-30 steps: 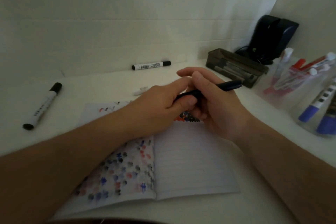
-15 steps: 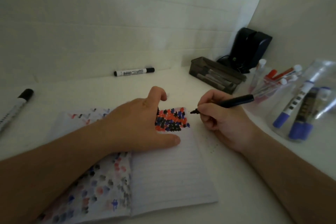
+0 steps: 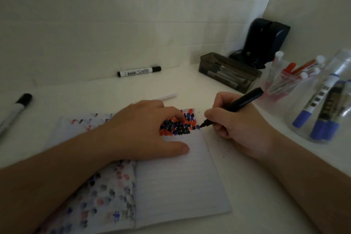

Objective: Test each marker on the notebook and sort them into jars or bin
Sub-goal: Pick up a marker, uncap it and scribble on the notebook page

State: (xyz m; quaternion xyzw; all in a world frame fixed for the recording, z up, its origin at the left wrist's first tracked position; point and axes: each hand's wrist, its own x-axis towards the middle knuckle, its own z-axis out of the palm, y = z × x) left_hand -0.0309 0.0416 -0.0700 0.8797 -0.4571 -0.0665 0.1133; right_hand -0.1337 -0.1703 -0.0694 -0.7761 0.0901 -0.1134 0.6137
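1. Marker (image 3: 239, 105): black, uncapped, pinched in my right hand (image 3: 238, 129); its tip meets the right edge of the notebook (image 3: 180, 182), at the end of a patch of black, red and blue marks.
2. Left hand (image 3: 141, 133): laid flat on the open notebook, fingers relaxed, thumb stretched along the right page; it grasps nothing.
3. Notebook: open on the table (image 3: 247, 195); left page shows faded colour blots.
4. Jars: one (image 3: 284, 83) with red markers, one (image 3: 322, 104) with blue markers, both to my right.
5. Bin (image 3: 228, 71): dark tray with markers lying inside, behind my right hand, near the wall.
6. Loose markers: one (image 3: 139, 71) by the wall, one (image 3: 14, 112) at far left; both capped black.
7. White cap (image 3: 167, 97): lies just behind my left hand.
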